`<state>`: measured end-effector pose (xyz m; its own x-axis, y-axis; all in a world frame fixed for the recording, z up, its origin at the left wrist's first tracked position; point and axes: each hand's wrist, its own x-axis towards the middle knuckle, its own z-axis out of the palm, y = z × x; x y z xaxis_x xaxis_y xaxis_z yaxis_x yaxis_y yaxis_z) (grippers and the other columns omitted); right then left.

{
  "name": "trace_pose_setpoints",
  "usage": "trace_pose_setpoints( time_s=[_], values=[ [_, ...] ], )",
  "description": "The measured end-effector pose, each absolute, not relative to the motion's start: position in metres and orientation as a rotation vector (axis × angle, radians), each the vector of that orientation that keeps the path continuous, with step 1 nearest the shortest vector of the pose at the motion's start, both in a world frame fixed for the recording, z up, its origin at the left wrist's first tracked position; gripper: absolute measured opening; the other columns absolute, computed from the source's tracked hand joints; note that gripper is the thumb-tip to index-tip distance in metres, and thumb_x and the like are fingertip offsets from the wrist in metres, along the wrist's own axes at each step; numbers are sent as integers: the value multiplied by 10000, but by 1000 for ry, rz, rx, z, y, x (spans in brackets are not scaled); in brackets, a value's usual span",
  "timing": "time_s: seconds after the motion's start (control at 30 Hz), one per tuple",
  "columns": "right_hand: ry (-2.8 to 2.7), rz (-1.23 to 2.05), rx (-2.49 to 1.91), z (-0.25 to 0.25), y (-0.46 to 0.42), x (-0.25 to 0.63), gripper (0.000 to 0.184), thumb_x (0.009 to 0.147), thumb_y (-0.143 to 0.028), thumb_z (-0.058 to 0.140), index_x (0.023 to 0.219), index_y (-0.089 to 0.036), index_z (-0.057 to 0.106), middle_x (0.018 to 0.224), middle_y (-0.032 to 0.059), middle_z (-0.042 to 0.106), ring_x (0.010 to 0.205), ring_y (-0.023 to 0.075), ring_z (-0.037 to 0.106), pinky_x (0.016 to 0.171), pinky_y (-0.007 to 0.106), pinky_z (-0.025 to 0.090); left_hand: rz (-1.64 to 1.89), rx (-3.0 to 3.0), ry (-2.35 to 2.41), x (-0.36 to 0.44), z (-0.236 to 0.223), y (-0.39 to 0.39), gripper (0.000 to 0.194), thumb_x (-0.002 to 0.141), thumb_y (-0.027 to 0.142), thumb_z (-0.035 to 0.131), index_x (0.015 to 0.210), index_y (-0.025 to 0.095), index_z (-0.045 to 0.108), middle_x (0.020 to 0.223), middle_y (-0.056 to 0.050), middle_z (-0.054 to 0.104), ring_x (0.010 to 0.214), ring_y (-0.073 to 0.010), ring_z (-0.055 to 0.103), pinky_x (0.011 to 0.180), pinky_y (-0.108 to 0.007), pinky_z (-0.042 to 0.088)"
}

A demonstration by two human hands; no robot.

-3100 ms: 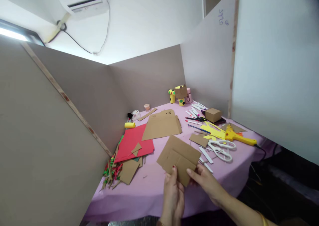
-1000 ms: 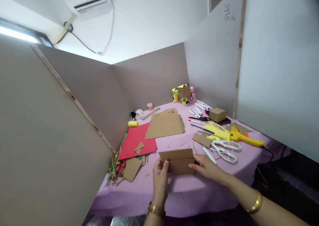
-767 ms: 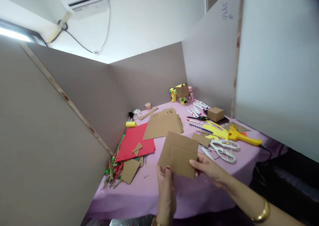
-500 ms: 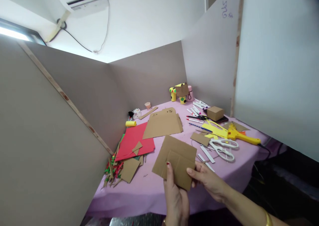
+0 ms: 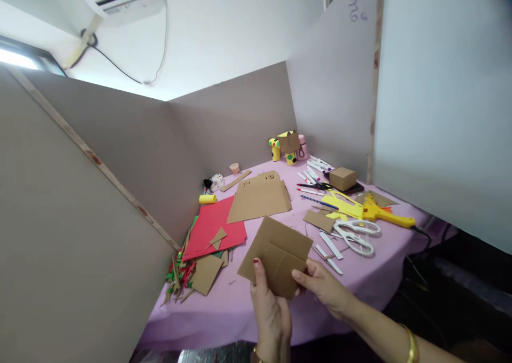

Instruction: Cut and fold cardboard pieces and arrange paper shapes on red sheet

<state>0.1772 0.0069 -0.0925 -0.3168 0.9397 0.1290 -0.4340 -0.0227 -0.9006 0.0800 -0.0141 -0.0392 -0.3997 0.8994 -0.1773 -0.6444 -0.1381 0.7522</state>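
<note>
Two overlapping cardboard pieces are held above the front of the table. The larger cardboard square (image 5: 266,230) lies behind, and a smaller creased cardboard piece (image 5: 283,273) rests against its near side. My left hand (image 5: 269,304) grips them from below, its thumb pressed on the front. At the right edge my right hand (image 5: 318,285) pinches the cardboard between thumb and fingers; the fingers behind are partly hidden. Just beyond lies a flat cardboard cutout (image 5: 258,197) with small slots near its top.
Red sheets (image 5: 212,224) and cardboard scraps (image 5: 206,275) lie left. On the right are white-handled scissors (image 5: 356,235), a yellow glue gun (image 5: 384,215), markers (image 5: 312,173) and a small cardboard box (image 5: 343,178). Grey partitions (image 5: 236,107) surround the purple-covered table (image 5: 224,317).
Both hands and the held cardboard have shifted slightly left in view. The whole scene has also moved a little left as the camera turned. The grip stays the same.
</note>
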Motion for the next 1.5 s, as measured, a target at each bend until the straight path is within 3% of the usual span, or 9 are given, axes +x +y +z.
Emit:
trace_pose_setpoints(
  time_s=[0.17,0.33,0.5,0.67,0.8,1.07,1.23,1.33,1.5],
  values=[
    [-1131,1616,-638,-98,15,172,397,677,-514,686,831,-158,604,659,-18,609,532,103,522,526,236,407,1815,384,1030,75,-40,-7,330,739,404,620,968,167,603,828,-57,674,628,-142,627,527,-234,503],
    [-1129,1653,-665,-97,19,170,424,642,-529,706,790,-142,615,607,-13,611,520,108,523,505,230,377,1923,484,1112,72,-42,1,372,738,379,630,1058,195,580,953,-68,674,753,-161,655,630,-257,522],
    [-1075,1667,-703,-99,19,171,393,679,-495,696,832,-145,607,610,-18,615,510,97,523,508,222,370,1847,539,1103,70,-45,1,411,735,409,623,1071,178,569,878,-68,690,701,-167,659,634,-269,517],
    [-1031,1720,-697,-98,9,169,348,715,-473,678,822,-154,587,642,-21,612,495,78,506,496,209,368,1812,629,1040,72,-50,-1,466,713,399,647,1120,207,526,939,-71,677,728,-189,655,611,-297,520],
    [-987,1712,-703,-94,1,166,325,711,-450,693,828,-162,601,647,-23,621,497,73,505,502,207,377,1820,595,1052,73,-50,-3,404,701,401,657,1028,185,559,864,-61,680,676,-183,647,569,-283,512],
    [-1029,1621,-743,-85,-4,161,352,729,-492,654,833,-163,585,653,-9,614,508,93,513,509,228,393,1727,491,989,74,-46,-8,373,706,347,671,1024,182,566,705,-9,657,561,-153,629,505,-256,507],
    [-1264,1205,-834,-82,-6,181,342,769,-427,635,1020,-221,526,773,6,593,671,152,553,631,280,439,1527,162,842,59,-26,-4,331,765,276,621,1054,117,593,764,-77,705,598,-160,653,599,-279,543],
    [-1445,988,-875,-77,-6,192,336,684,-367,733,916,-234,529,801,0,565,695,157,532,663,282,428,1408,61,810,56,-17,-5,328,793,262,589,1065,78,594,731,-85,709,589,-160,655,638,-283,548],
    [-1453,1276,-711,-67,-8,187,404,661,-494,706,913,-230,532,767,-8,554,684,162,511,604,266,415,1326,-4,762,70,-14,-15,373,832,273,533,1136,57,554,804,-116,713,654,-180,669,590,-265,543]
  ],
)
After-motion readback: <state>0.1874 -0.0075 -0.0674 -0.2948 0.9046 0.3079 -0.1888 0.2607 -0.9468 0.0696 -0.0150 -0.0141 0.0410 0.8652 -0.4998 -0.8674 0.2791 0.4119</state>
